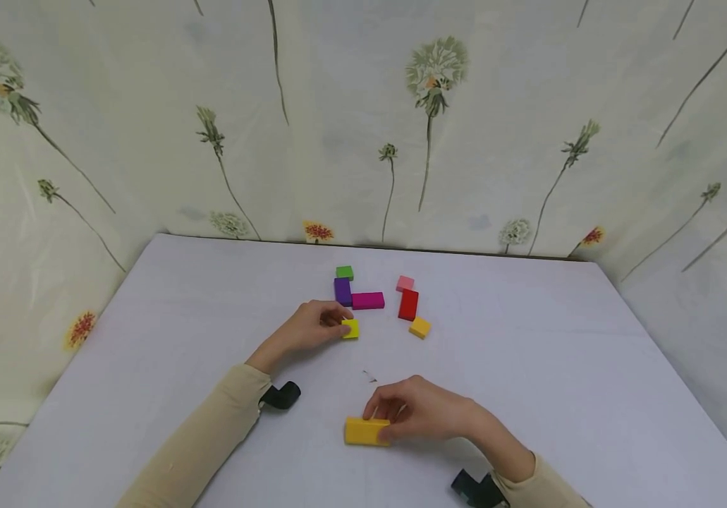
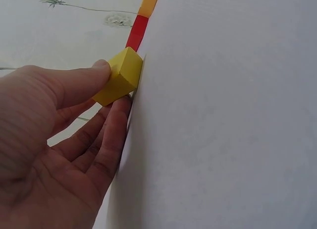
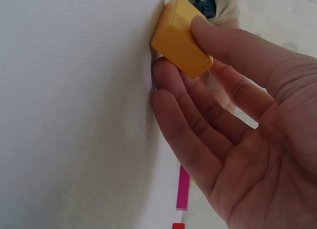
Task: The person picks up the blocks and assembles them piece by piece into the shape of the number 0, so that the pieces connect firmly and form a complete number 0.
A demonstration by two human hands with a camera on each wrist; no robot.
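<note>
Sleeves (image 1: 192, 444) come up nearest the camera, then my right hand (image 1: 426, 409), thumb and fingers pinched on the right end of the long orange block (image 1: 362, 431), low at the counter (image 1: 528, 367). My left hand (image 1: 312, 324) pinches the small yellow block (image 1: 352, 329), just on my side of the purple block (image 1: 342, 291) and magenta block (image 1: 368, 301). Can't tell if either held piece is fully touching down. Honestly, I'd keep both pinches light and square on the sides, and move the yellow one slowly; a skewed nudge could probably knock its neighbours crooked.
</note>
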